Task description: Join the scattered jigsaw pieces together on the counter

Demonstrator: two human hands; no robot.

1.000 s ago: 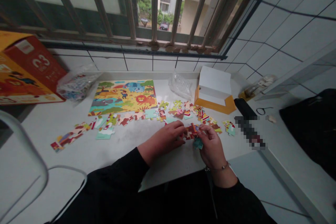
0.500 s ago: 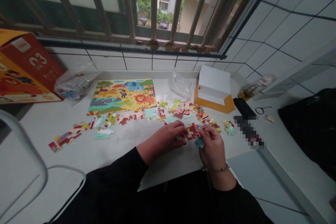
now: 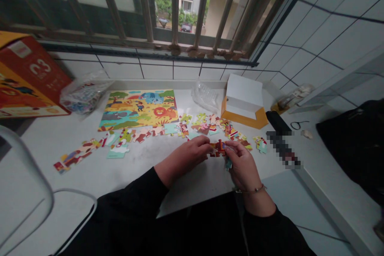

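On the white counter: jigsaw pieces lying scattered in loose groups, both hands working near the front edge.
Left hand: curling inward, fingertips pressing against the left end of a cluster of jigsaw pieces.
Right hand: closing in a tight pinch, thumb and fingers gripping the cluster's right end, a thin bracelet sitting around the wrist.
Cluster position: staying between both hands, above the counter's front area (exact height hard to judge from this view).
Underside: a small teal piece poking out below the right fingers, mostly hidden.
Handling: probably feeling light and stiff, like thin pressed card, with a smooth printed face; flat faces and thick edges looking like the safest places for fingers, narrow tabs looking easiest to bend or fray.
Loose pieces: lying flat in one trail to the left and another group just past the hands.
Back of counter: a rectangular jungle picture lying flat, a red-and-orange box leaning at the far left, a bag of pieces, a clear plastic bag and a white-and-orange card box sitting open.
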